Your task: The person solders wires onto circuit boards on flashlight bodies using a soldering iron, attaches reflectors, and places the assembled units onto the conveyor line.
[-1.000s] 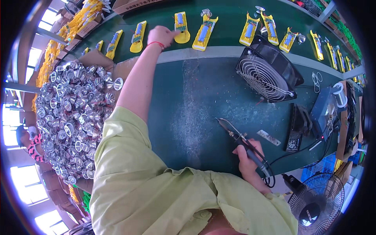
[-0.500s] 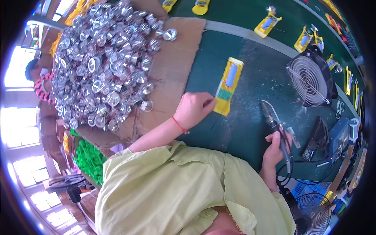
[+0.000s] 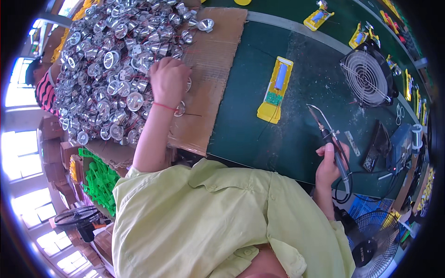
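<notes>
My left hand (image 3: 169,82) lies over the right side of a big heap of silvery lamp reflectors (image 3: 116,60) with thin wires. Its fingers are curled down; their tips and anything between them are hidden. In my right hand (image 3: 328,164) is a soldering iron (image 3: 340,167), a thin curved metal tube running beside its tip, pointing up and left over the bench. Between the hands, apart from both, a yellow plastic housing (image 3: 268,114) lies on the green bench. It carries a blue cylindrical cell (image 3: 281,76), a green circuit board (image 3: 273,98) and thin dark wires.
Cardboard (image 3: 215,60) lies under the heap. A square fan with a wire guard (image 3: 366,81) stands at right, near a blue box-shaped unit (image 3: 398,146) and a solder spool (image 3: 417,136). More yellow housings (image 3: 319,18) lie beyond a grey strip. Green parts (image 3: 99,180) fill a box at left.
My left hand has moved left from beside the yellow housing to the reflector heap. My right hand still holds the soldering iron. The view has shifted slightly.
</notes>
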`<state>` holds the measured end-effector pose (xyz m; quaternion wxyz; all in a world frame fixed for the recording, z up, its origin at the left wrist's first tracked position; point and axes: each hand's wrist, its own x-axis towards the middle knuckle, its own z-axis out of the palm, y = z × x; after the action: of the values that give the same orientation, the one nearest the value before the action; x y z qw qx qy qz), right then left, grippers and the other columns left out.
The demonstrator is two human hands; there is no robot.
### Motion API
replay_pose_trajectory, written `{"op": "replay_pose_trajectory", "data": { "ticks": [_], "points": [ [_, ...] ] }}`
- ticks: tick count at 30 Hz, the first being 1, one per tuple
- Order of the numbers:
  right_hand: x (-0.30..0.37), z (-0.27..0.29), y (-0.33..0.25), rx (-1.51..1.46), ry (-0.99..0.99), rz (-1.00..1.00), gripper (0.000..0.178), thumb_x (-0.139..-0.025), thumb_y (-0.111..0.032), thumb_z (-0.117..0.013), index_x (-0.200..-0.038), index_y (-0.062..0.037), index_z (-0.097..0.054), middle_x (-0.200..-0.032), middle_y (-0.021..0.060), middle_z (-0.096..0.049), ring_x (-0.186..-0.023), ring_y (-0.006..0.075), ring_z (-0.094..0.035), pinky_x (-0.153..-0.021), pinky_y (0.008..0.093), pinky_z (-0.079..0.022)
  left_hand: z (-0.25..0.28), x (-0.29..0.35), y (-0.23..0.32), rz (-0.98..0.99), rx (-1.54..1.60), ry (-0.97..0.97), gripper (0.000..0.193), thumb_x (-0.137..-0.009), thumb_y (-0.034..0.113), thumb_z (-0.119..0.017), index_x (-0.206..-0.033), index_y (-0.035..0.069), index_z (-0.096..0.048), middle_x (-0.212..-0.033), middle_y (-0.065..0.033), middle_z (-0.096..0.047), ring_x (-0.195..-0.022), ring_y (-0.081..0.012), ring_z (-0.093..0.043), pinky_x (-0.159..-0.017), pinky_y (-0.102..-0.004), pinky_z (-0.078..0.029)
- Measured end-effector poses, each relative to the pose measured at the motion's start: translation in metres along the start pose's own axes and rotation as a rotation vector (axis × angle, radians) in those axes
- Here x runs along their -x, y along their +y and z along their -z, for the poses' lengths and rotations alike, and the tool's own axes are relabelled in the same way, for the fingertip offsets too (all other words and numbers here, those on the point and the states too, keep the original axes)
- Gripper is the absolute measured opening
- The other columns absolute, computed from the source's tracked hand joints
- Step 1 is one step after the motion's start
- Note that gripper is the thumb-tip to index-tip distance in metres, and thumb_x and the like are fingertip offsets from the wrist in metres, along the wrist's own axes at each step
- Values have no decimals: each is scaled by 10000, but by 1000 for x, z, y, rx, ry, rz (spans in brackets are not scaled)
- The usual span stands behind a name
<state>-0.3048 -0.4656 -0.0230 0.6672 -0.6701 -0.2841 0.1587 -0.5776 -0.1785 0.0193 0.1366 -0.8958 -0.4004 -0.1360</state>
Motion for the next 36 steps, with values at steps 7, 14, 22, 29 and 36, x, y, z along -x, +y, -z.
{"op": "replay_pose_trajectory", "data": {
  "ticks": [7,14,22,29,36],
  "points": [
    [10,-8,-2,-78,-136,-45,196,-805,-38,-617,-954,36,-513,-851,129,-559,-586,138,-598,-518,222,-483,16,4,38,362,842,-33,155,-817,126,-624,-901,6,-674,-748,-87,-671,-629,-151,-622,-601,-252,-475],
    [8,-23,-10,-109,-239,18,189,-796,-26,-627,-938,34,-518,-824,123,-569,-593,133,-596,-522,223,-482,29,7,83,503,1354,-192,129,-855,92,-593,-872,-25,-646,-723,-26,-649,-654,-49,-568,-608,-194,-449],
    [4,-40,-8,-22,-262,42,197,-791,-46,-661,-926,36,-544,-738,97,-621,-624,112,-613,-554,213,-481,6,16,139,396,1089,-276,115,-784,111,-660,-771,-3,-647,-676,-86,-618,-575,-143,-601,-505,-250,-438],
    [-2,-49,-6,-40,-277,7,187,-804,-43,-634,-925,45,-523,-754,112,-593,-603,142,-608,-546,244,-506,-11,3,143,289,1058,-367,176,-772,118,-678,-712,-30,-605,-688,-36,-554,-579,-75,-522,-521,-227,-413],
    [0,-50,-5,-92,-252,-81,172,-809,-35,-629,-917,52,-528,-731,114,-604,-585,135,-607,-528,231,-499,-13,1,143,290,1067,-407,176,-766,117,-678,-714,-35,-606,-696,-32,-551,-585,-72,-517,-527,-227,-413]
  ]
}}
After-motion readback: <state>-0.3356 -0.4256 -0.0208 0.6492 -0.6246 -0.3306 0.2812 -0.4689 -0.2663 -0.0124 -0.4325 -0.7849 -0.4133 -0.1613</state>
